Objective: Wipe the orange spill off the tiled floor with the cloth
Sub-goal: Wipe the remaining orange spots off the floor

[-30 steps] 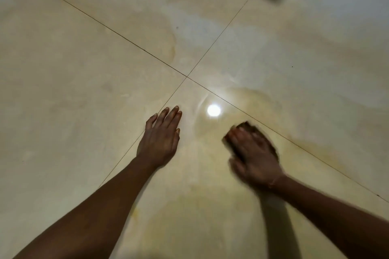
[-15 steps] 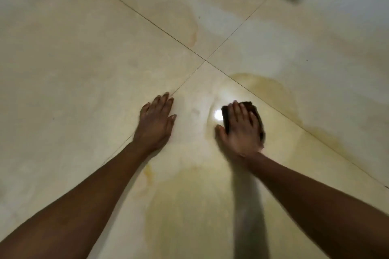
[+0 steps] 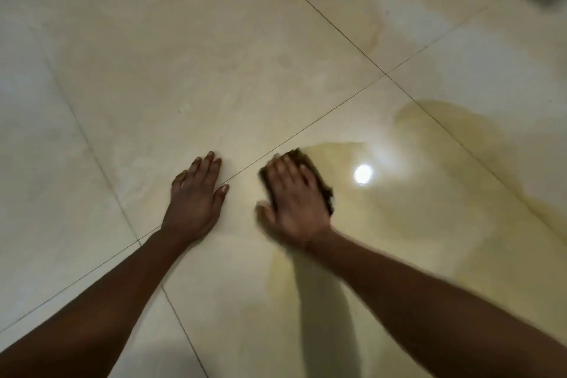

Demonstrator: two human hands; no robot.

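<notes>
Head view: right hand [image 3: 294, 209] flat on cloth [image 3: 325, 193], fingers straight, pressing.
Spill [image 3: 423, 212]: right of those fingers and past them.
Left hand [image 3: 196, 202]: fingers flat on floor [image 3: 184, 70], farther away.

floor [image 3: 214, 70]: glossy smooth cream tile | cloth [image 3: 322, 184]: dark, coarse fabric | spill [image 3: 460, 144]: thin wet film
</notes>
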